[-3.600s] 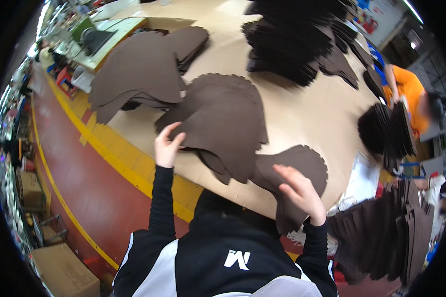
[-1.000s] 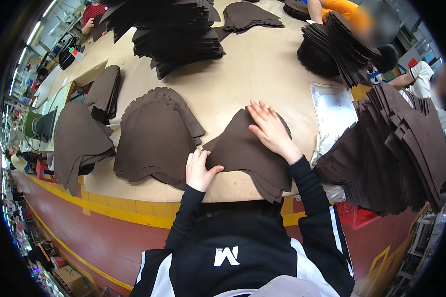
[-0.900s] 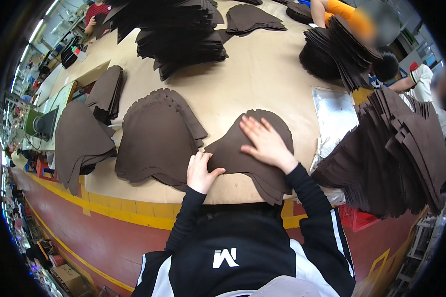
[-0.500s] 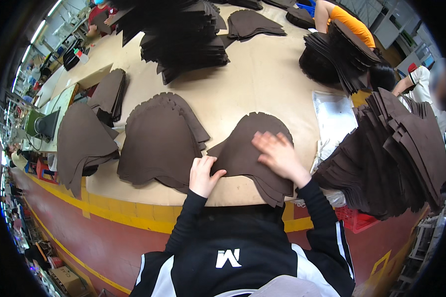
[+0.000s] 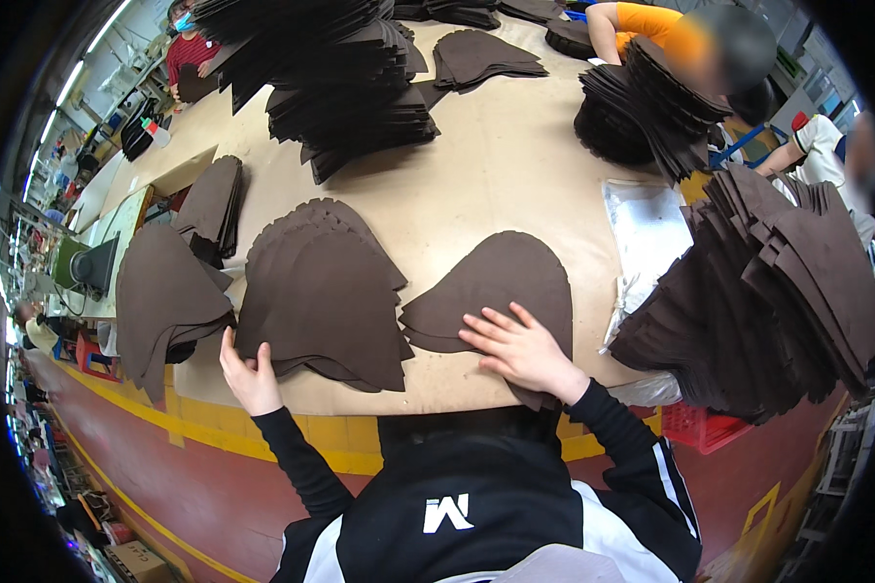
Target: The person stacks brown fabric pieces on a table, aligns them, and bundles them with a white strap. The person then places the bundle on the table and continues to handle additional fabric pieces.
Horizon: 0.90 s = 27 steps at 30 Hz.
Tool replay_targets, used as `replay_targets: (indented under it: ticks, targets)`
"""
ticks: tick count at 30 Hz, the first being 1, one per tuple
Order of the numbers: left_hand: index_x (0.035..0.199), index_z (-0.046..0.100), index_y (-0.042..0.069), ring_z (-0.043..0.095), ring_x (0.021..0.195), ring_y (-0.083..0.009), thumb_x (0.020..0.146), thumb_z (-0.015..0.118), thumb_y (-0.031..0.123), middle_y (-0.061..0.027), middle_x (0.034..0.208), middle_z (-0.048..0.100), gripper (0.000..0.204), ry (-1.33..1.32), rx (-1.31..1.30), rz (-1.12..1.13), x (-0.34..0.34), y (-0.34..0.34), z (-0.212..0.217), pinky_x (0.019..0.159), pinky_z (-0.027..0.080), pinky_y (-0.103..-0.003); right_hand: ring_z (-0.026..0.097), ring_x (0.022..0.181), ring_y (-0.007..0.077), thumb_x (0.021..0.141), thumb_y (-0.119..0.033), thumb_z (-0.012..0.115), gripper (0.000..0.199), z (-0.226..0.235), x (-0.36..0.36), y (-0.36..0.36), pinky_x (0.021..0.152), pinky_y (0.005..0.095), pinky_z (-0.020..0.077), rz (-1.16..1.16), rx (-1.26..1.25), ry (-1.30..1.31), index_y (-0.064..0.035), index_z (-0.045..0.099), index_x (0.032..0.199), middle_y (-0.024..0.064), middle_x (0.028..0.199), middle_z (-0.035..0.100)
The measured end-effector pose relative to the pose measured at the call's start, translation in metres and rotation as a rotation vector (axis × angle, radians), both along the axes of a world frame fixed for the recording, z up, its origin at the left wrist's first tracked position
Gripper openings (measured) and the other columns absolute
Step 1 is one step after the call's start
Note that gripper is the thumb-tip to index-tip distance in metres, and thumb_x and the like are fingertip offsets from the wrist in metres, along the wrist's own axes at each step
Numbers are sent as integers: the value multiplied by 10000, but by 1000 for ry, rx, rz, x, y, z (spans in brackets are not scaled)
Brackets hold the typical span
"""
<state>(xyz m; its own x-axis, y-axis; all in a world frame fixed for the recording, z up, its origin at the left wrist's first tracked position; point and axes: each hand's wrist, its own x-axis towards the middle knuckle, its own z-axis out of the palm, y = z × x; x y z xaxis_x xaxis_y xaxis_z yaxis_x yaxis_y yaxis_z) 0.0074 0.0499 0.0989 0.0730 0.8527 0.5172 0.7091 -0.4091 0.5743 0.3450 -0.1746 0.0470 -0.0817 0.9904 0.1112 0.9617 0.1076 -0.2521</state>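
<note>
A dark brown cut sheet piece [image 5: 501, 282], rounded at its far end, lies at the front of the table. My right hand [image 5: 523, 352] rests flat on it, fingers spread. To its left is a loose stack of similar brown pieces [image 5: 326, 291], its layers fanned and uneven along the right edge. At that stack's lower left corner is my left hand [image 5: 250, 372], thumb and fingers apart, the thumb touching or very close to the edge. Nothing is visibly gripped in either hand.
More brown pieces [image 5: 160, 291] lie at the left table edge. A tall dark stack [image 5: 345, 92] stands farther back. Large fanned piles [image 5: 758, 291] fill the right side, beside a clear plastic sheet [image 5: 645, 233]. A red crate [image 5: 700, 426] sits below. Co-workers are across and at right.
My left hand has moved left from the right-hand piece to the middle stack's far corner. My right hand has slid nearer and slightly left. The middle stack's right side now reaches lower.
</note>
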Motion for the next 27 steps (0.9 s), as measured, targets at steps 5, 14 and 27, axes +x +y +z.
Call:
replay_targets:
  ticks: [5,14,27]
  targets:
    - [1144,647,35,589,1120,-276,839,691,59,-130,1169,630,309,-114,-151,-326,69,-36,-7,988,439,-377,345,1427,178,1003,-417,441,506,-8,49,24,1180,451,220,-262,3,-37,-215,438,1466,6,1543,388]
    - [1314,544,39,502,1243,-315,788,750,178,-141,1307,573,581,265,-125,-565,157,-71,-76,1015,407,-399,300,1440,331,1005,-372,451,537,-16,86,50,1165,577,173,-771,216,-155,-122,398,1478,108,1549,360]
    - [1188,663,-34,641,956,-144,881,647,32,-100,1088,702,314,-316,-629,-802,141,-46,-65,825,506,-274,385,1361,433,1009,-294,492,504,-27,53,4,1118,494,321,-697,458,299,21,439,1399,289,1462,392]
